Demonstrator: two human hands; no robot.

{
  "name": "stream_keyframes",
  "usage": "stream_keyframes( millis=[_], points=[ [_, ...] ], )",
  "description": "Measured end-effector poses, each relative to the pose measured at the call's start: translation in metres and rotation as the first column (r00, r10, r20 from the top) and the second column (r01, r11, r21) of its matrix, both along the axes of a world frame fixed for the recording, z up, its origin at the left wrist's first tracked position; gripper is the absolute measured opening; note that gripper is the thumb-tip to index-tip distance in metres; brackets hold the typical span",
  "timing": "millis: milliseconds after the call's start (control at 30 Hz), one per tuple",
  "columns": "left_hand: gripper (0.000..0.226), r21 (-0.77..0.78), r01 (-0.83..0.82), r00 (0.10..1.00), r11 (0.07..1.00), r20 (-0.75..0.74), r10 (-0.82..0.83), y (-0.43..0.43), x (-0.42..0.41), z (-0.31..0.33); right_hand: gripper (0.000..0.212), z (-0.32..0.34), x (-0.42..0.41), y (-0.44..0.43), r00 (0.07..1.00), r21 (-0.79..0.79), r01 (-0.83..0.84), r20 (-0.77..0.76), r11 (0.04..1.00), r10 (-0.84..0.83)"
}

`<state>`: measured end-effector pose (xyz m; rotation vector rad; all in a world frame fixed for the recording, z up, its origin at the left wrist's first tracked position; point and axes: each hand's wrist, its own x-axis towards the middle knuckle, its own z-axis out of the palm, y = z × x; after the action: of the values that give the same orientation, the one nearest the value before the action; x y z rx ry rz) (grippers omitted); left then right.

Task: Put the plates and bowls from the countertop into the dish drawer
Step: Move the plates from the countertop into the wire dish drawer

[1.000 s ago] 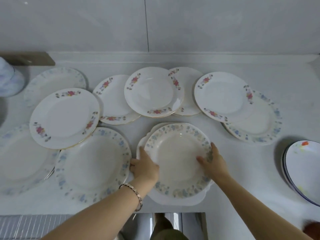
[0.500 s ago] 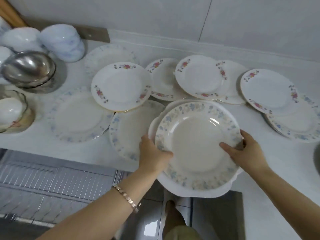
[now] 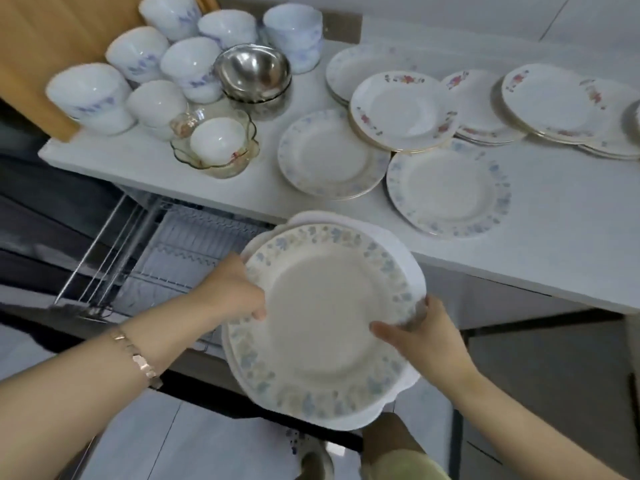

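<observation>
Your left hand (image 3: 230, 299) and right hand (image 3: 431, 341) each pinch opposite rims of the plate stack (image 3: 322, 317), held clear of the table (image 3: 554, 244) beside the open dish drawer (image 3: 166, 258). Tilt further and the top plate could slide off.

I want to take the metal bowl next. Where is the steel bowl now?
In the head view the steel bowl stands at the upper left, on the countertop, between the white bowls and the plates, behind the glass bowl.
</observation>
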<state>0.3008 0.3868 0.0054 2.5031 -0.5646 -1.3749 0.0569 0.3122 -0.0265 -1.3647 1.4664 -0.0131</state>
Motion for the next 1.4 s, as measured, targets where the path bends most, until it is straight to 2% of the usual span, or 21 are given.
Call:
stream_keyframes(
  millis=[100, 233, 400, 500, 667, 833, 1033, 1133, 1233, 1300, 1400],
  points=[
    [0.045, 0.091, 0.025, 0.999, 0.996, -0.023, -0.023, 0.026, 0.023, -0.023, 0.076, -0.041, 0.027, 0.03, 0.999, 0.108, -0.037, -0.026, 0.993, 0.04],
    [0.05, 0.152, -0.053, 0.999, 0.987, 0.013, 0.052, 0.038, 0.043, -0.068, 0.072, -0.079, 0.059, 0.041, 0.999, 0.216, -0.004, -0.044, 0.976, 0.014],
    [0.059, 0.109, -0.14, 0.99, 0.984, 0.046, 0.136, 0.029, 0.066, -0.136, 0.066, -0.141, 0.091, 0.033, 0.993, 0.228, 0.014, -0.116, 0.974, 0.012],
    [0.057, 0.081, -0.1, 0.992, 0.992, 0.081, 0.093, 0.013, 0.082, -0.182, 0.069, -0.182, 0.112, 0.021, 0.989, 0.235, 0.082, -0.143, 0.968, -0.049],
    [0.053, 0.028, -0.059, 0.993, 0.998, 0.105, 0.055, -0.026, 0.105, -0.255, 0.065, -0.24, 0.142, -0.007, 0.965, 0.19, 0.148, -0.242, 0.971, -0.1],
    [0.052, -0.027, 0.022, 0.992, 0.999, 0.123, -0.018, -0.064, 0.119, -0.306, 0.063, -0.277, 0.163, -0.035, 0.946, 0.132, 0.207, -0.278, 0.969, -0.164],
    [0.059, -0.021, 0.042, 0.996, 0.999, 0.083, -0.041, -0.096, 0.124, -0.349, 0.054, -0.306, 0.168, -0.057, 0.907, 0.077, 0.339, -0.292, 0.938, -0.304],
    [0.057, -0.085, 0.035, 0.996, 0.996, 0.09, -0.027, -0.101, 0.126, -0.36, 0.05, -0.318, 0.172, -0.056, 0.872, 0.007, 0.412, -0.293, 0.911, -0.392],
    [0.06, -0.188, 0.118, 0.988, 0.975, 0.12, -0.096, -0.099, 0.127, -0.362, 0.05, -0.325, 0.178, -0.05, 0.831, -0.067, 0.481, -0.284, 0.874, -0.478],
    [0.06, -0.197, 0.119, 0.992, 0.973, 0.062, -0.109, -0.095, 0.127, -0.362, 0.049, -0.327, 0.179, -0.049, 0.796, -0.108, 0.54, -0.257, 0.835, -0.548],
    [0.068, -0.201, 0.026, 0.993, 0.979, -0.109, -0.048, -0.089, 0.127, -0.361, 0.047, -0.329, 0.176, -0.048, 0.78, -0.179, 0.547, -0.247, 0.818, -0.575]
  ],
)
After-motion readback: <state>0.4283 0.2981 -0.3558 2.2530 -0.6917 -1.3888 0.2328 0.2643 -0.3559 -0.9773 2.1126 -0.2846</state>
